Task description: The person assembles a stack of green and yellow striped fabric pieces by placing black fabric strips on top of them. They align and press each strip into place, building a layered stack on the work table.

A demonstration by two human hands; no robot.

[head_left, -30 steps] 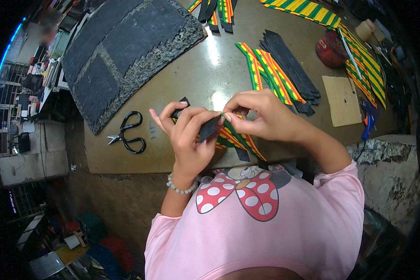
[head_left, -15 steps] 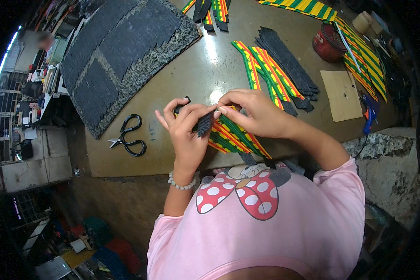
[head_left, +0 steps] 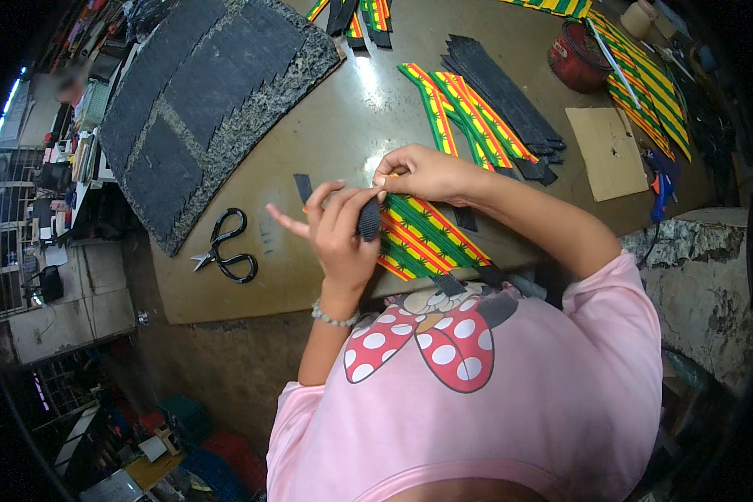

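My left hand (head_left: 340, 238) is closed on a short black textured strip (head_left: 369, 219), pinched between thumb and fingers. Some of its outer fingers stick out to the left. My right hand (head_left: 431, 174) is pinched shut at the upper end of that strip, its fingertips meeting those of my left hand. What lies between the right fingertips is too small to make out. Under both hands, at the table's near edge, lie green, yellow and red patterned bands (head_left: 435, 237) with black ends. One black end (head_left: 303, 184) shows beyond my left fingers.
Black-handled scissors (head_left: 224, 255) lie left of my hands. A stone slab (head_left: 255, 117) covered with black strips is at the far left. More patterned bands (head_left: 481, 117), stacked black strips (head_left: 506, 96), a red tin (head_left: 579, 57), cardboard (head_left: 607, 155) and a blue glue gun (head_left: 663, 191) lie right.
My right hand has shifted slightly up and left, still pinching at the strip. More of the patterned bands beneath now shows. The whole view has shifted a little.
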